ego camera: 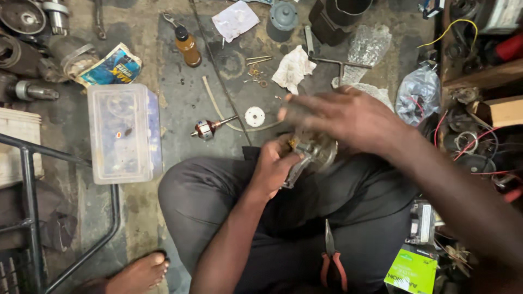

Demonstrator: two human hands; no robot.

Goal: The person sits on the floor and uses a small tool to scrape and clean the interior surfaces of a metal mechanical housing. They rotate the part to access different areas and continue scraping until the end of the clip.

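In the middle of the frame, just right of centre, the left hand (275,163) grips a round grey metal motor housing (316,151) from below and from the left, its fingers curled tight around the part's edge, holding it above the person's lap. The right hand (340,117) lies over the top of the housing, blurred by motion, with its fingers stretched out and slightly spread toward the left; whether they pinch anything under the palm cannot be told. The person sits cross-legged in dark trousers, and a pair of red-handled pliers (331,261) rests on the lap at the lower centre of the frame.

On the concrete floor above the hands, a small armature with copper windings (206,129) lies just left of a white plastic gear (254,116), the two close but apart. A pale length of tubing (218,106) curves between them. Further up, an amber bottle with a black cap (188,48) stands near a crumpled white rag (293,68), and small brass screws and washers (257,71) are scattered between the two. At the left of the frame sits a clear plastic box with a lid (122,133), with a blue printed pouch (111,66) above it. A bare foot (140,273) shows at the lower left beside a dark metal tube frame (32,179). At the lower right corner lies a green carton (411,270), with tangled coloured wires (479,147) above it at the right edge
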